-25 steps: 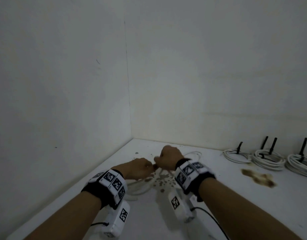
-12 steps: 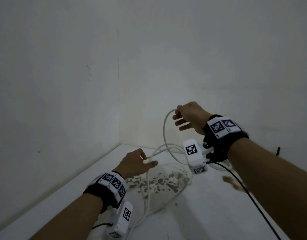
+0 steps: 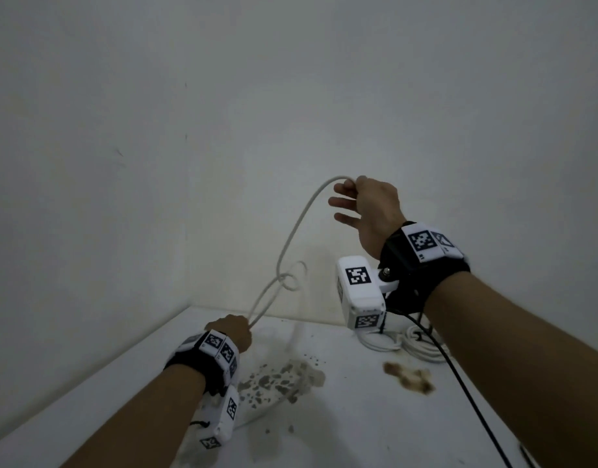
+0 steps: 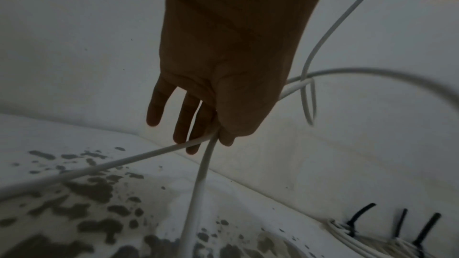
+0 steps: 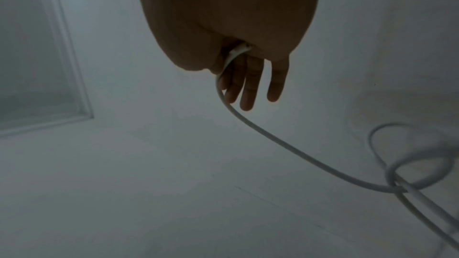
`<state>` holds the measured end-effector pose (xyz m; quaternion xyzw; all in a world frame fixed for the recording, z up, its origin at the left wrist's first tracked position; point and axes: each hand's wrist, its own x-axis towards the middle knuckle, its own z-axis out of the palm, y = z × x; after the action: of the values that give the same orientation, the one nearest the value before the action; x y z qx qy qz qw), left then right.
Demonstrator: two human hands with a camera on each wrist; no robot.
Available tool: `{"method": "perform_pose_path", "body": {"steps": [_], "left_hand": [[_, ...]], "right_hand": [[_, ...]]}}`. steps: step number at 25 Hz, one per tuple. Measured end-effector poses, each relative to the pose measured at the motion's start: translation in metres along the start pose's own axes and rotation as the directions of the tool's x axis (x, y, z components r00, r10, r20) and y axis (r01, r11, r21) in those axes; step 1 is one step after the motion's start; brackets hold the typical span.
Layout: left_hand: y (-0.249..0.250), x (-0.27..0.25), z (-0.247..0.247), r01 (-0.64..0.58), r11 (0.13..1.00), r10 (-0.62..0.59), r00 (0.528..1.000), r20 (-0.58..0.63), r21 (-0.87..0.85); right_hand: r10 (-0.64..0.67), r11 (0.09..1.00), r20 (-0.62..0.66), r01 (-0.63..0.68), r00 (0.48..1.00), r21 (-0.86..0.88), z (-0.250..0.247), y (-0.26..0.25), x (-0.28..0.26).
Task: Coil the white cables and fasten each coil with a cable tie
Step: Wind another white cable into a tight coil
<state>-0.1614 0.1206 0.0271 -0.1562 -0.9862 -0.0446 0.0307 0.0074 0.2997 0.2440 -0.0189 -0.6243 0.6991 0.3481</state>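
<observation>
A white cable (image 3: 292,238) stretches through the air between my two hands above the white table (image 3: 341,434). My right hand (image 3: 353,194) is raised high and pinches the cable's end between thumb and forefinger, as the right wrist view shows (image 5: 236,56); its other fingers are spread. My left hand (image 3: 238,329) is low, near the table, and grips two strands of the cable (image 4: 198,174) that hang down from it. A small tangled loop (image 3: 292,276) sits midway along the cable.
Several finished white coils (image 4: 352,238) with upright black cable ties (image 4: 360,213) lie at the back right against the wall, partly hidden behind my right wrist (image 3: 422,347). Brown stains (image 3: 284,380) mark the table. Walls close the left and back.
My right hand has risen further with the cable end, pulling the cable taut off the table. My left hand has closed round the strands, and the slack has drawn into a small loop.
</observation>
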Motion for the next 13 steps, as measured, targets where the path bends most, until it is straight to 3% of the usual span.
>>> {"method": "perform_pose_path", "body": {"steps": [5, 9, 13], "left_hand": [[-0.003, 0.026, 0.007, 0.009, 0.999, -0.006, 0.998, 0.058, -0.038], [-0.017, 0.026, -0.004, 0.012, 0.987, 0.005, 0.995, 0.102, -0.160], [-0.029, 0.016, -0.014, 0.088, 0.943, -0.050, 0.991, 0.124, -0.322]], "right_hand": [[-0.039, 0.997, -0.202, 0.052, 0.979, 0.059, -0.035, -0.010, 0.011], [0.002, 0.995, -0.434, 0.040, 0.901, 0.089, -0.064, -0.004, 0.016], [0.055, 0.998, -0.511, -0.050, 0.858, 0.024, -0.083, 0.017, 0.025]]}}
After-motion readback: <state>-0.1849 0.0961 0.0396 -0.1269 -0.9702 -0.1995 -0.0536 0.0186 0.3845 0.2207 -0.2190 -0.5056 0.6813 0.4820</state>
